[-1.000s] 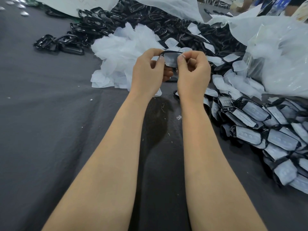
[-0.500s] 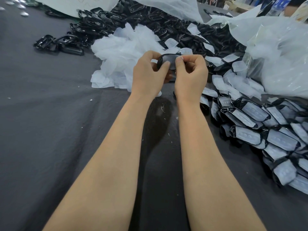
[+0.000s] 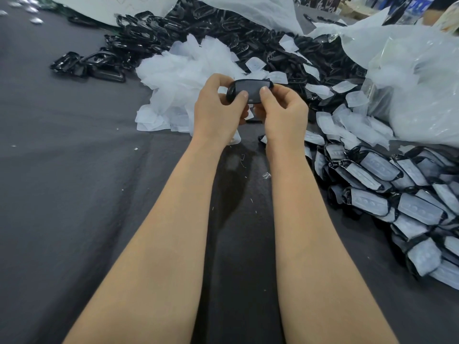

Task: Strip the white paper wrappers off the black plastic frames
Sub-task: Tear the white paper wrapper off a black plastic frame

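A person's left hand (image 3: 218,112) and right hand (image 3: 283,115) hold a black frame (image 3: 248,88) above the dark tabletop (image 3: 74,194), the fingers (image 3: 242,96) of both clamped on its ends. Thumbs hide its lower edge, and whether any paper covers it is unclear. Wrapped frames (image 3: 397,194) heap at right, cut off by the picture's edge.

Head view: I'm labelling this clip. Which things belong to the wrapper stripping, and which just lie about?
Job: held frame, left hand, right hand, wrapped frames, wrapper pile, bare frames.
Lying about: clear bag, white sheet, scraps on the cloth.
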The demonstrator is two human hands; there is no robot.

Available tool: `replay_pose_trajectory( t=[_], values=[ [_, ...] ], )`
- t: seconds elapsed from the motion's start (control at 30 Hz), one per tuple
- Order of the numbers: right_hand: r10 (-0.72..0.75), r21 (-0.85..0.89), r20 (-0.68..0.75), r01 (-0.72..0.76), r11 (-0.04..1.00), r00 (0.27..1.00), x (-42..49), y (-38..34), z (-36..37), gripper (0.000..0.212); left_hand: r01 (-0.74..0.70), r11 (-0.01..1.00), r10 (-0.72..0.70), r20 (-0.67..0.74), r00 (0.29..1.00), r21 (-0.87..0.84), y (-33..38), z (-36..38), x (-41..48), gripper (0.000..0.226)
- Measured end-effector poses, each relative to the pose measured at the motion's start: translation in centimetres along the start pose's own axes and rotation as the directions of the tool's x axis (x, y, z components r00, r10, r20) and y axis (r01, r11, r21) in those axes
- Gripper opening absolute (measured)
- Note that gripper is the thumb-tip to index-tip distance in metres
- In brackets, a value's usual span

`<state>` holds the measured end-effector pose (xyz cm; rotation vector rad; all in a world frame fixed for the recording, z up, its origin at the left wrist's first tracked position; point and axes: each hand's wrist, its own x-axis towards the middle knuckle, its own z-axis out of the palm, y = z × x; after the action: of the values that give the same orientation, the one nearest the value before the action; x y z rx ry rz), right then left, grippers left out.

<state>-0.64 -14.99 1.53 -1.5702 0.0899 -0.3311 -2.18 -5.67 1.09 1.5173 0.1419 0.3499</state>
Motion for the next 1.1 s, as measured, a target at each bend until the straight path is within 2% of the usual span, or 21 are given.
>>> replay_pose_trajectory(
  t=[0.23, 0.63, 0.83, 0.93, 1.1],
  values=[
    [0.004, -0.017, -0.019, -0.004, 1.0, 1.0, -0.02, -0.03, 0.29, 0.004, -0.01, 1.0, 0.01, 0.008, 1.0, 0.021, -0.1, 0.0, -0.03, 0.014],
    [-0.003, -0.006, 0.03, 0.003, 1.0, 1.0, -0.27, -0.15, 0.38, 0.009, -0.002, 0.999, 0.003, -0.023, 1.0, 0.036, -0.11, -0.08, 0.1, 0.012],
    [0.084, 0.127, 0.046, -0.089, 0.988, 0.995, -0.36, -0.32, 0.17, 0.014, -0.01, 0.999, 0.01, -0.015, 1.0, 0.044, -0.06, -0.04, 0.0, 0.012],
    [0.085, 0.103, 0.038, -0.088, 0.991, 0.996, -0.34, -0.22, 0.22, 0.01, -0.007, 0.999, 0.008, -0.016, 1.0, 0.052, -0.04, -0.06, -0.02, 0.012],
    [0.062, 0.051, 0.015, -0.063, 0.997, 0.998, -0.29, -0.11, 0.4, 0.014, 0.007, 0.997, -0.006, -0.014, 1.0, 0.074, -0.18, 0.13, -0.02, 0.013]
  ],
)
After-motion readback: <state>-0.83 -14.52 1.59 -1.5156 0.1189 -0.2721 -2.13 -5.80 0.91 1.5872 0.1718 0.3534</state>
